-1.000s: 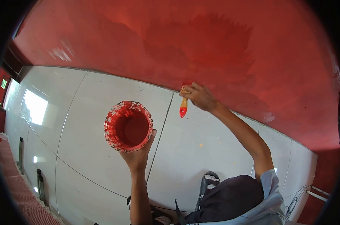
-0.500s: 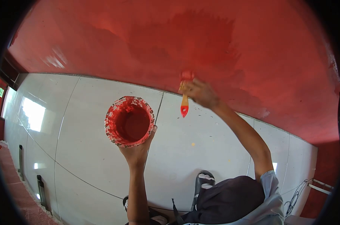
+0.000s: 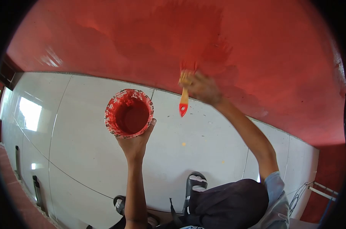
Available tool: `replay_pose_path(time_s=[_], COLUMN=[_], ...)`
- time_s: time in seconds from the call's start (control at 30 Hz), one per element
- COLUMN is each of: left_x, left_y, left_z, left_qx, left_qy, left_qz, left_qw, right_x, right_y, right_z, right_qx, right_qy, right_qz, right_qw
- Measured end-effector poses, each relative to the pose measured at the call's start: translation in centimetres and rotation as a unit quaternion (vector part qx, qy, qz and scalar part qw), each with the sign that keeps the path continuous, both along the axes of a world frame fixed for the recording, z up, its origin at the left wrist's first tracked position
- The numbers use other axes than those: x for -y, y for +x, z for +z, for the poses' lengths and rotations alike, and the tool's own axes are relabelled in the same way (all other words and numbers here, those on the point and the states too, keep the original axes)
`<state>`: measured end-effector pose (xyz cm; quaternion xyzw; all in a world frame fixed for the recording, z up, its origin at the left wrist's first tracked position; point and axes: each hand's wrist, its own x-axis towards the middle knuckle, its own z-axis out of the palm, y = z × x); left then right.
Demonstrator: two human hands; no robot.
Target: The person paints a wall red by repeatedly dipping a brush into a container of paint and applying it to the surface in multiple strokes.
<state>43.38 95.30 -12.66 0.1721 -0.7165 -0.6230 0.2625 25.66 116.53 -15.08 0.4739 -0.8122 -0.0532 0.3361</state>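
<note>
My left hand (image 3: 136, 143) is wrapped round the lower side of a paint tub (image 3: 109, 114), its thumb along the right side. Red paint lies inside the tub, and smears cover its printed rim. In my right hand (image 3: 203, 88) is a paintbrush (image 3: 184, 98) with a yellow handle and a red end with a hole. Its bristles point up against the red wall (image 3: 150, 53), at the lower edge of a darker, wet-looking patch. The fingers close round the brush near the bristles.
White glossy floor tiles (image 3: 89, 160) run along the wall's foot, with small specks on them. My sandalled foot (image 3: 195, 185) is at the bottom centre. A cable (image 3: 297, 198) lies at the lower right, and dark narrow bars (image 3: 38, 191) stand at the lower left.
The brush and my right hand have shifted slightly left in view, the bristles now splayed on the wall. The tub is a little higher in view, and the whole scene has shifted left.
</note>
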Motion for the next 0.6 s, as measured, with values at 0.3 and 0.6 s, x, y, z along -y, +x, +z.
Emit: replay_pose_path(time_s=[0.3, 0.6], left_x=[-3.4, -6.1], left_y=[-1.1, -2.7], left_z=[1.3, 2.8], left_qx=[-0.003, -0.026], left_qy=[-0.009, 0.001], left_qz=[0.006, -0.032], left_qw=[1.0, 0.999], right_x=[-2.5, -5.1], right_y=[-2.6, 2.1], right_z=[14.4, -1.0], right_qx=[-0.104, 0.098], right_qy=[-0.286, 0.036], right_qz=[0.122, -0.02], right_qw=[0.945, 0.994])
